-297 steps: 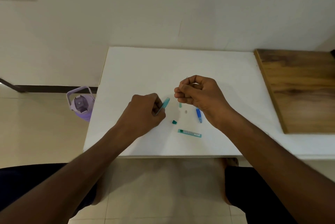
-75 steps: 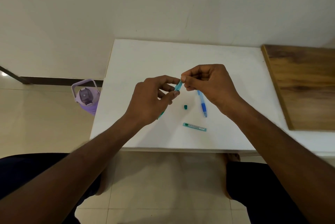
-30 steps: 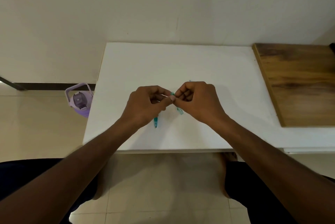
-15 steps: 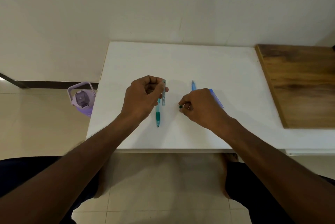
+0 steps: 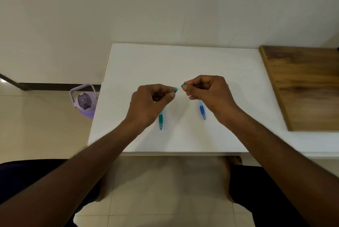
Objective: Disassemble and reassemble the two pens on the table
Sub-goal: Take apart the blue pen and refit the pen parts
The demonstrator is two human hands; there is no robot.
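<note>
My left hand pinches a pale green pen barrel whose open end sticks out past my fingertips toward the right. My right hand pinches a small dark green end cap, held a short gap from that barrel end. On the white table lies a green pen front part just below my left hand, tip toward me. A blue pen lies under my right hand, its upper half hidden by the hand.
A wooden board lies at the table's right side. A purple water bottle stands on the tiled floor left of the table. A wall rises behind the table's far edge.
My right hand has lifted off the table with the green end cap and moved up toward the barrel. My left hand has turned the barrel so its end points right.
</note>
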